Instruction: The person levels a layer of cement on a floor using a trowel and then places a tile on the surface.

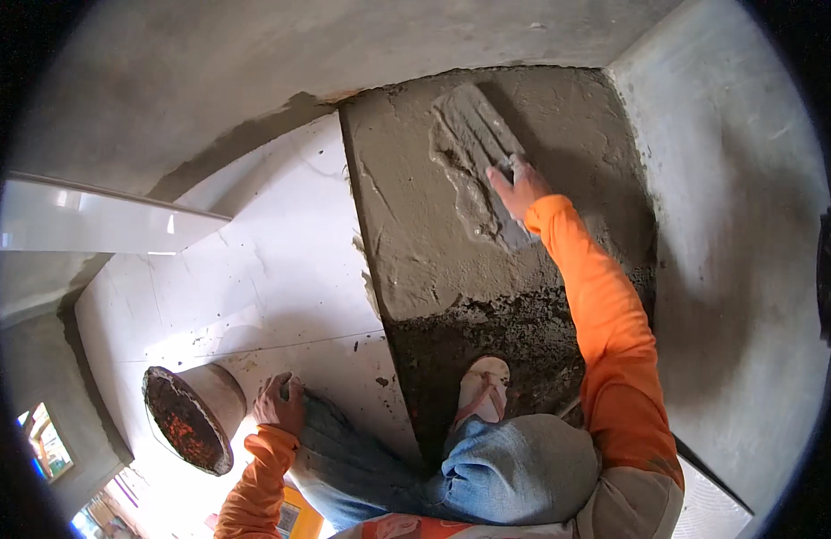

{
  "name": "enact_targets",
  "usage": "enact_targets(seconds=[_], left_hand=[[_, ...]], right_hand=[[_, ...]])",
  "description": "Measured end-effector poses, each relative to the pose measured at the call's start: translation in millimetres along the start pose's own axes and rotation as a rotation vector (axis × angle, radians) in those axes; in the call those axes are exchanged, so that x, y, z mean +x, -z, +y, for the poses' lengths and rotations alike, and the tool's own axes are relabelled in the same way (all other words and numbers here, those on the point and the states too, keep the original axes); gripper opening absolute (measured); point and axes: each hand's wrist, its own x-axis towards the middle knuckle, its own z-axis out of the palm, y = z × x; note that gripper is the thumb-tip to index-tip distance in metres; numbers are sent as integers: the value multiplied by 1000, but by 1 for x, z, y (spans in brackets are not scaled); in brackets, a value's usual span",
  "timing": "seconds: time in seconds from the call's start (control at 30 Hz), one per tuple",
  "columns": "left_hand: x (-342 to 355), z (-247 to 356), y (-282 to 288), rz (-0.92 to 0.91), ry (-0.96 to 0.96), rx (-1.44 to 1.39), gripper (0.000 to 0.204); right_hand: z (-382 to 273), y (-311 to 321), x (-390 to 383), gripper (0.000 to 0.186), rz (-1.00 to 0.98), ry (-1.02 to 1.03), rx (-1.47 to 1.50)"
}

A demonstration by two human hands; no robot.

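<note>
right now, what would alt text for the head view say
A person's right hand holds a flat trowel on spread grey mortar, beside white floor tiles. The left hand is at the left knee, near a bucket.

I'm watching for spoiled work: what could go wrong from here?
The sandaled foot is close to the grey mortar, so a step forward might mark it. The bead of mortar along the left edge of the trowel under the right hand could leave a ridge. The bucket is close to the left hand, so a careless swing might knock it.
</note>
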Motion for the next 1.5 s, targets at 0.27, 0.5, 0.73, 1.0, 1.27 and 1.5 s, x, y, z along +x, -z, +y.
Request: enact_targets(seconds=[0.27,0.5,0.73,1.0,1.27,1.5], left_hand=[[2,11,11,-35,-2,40,33],[0,15,13,-35,25,29,32],[7,26,11,-51,20,30,33],[7,24,10,-56,26,38,33],[4,18,10,-37,61,37,31],[-2,11,5,-50,84,53,31]], right_hand=[[4,26,-27,81,-89,-144,240],[-10,-1,8,83,-75,-151,217],[67,-23,36,80,398,107,-162],[42,-59,12,81,292,219,-275],[2,-1,11,66,-29,-254,243],[19,57,-42,72,168,25,59]])
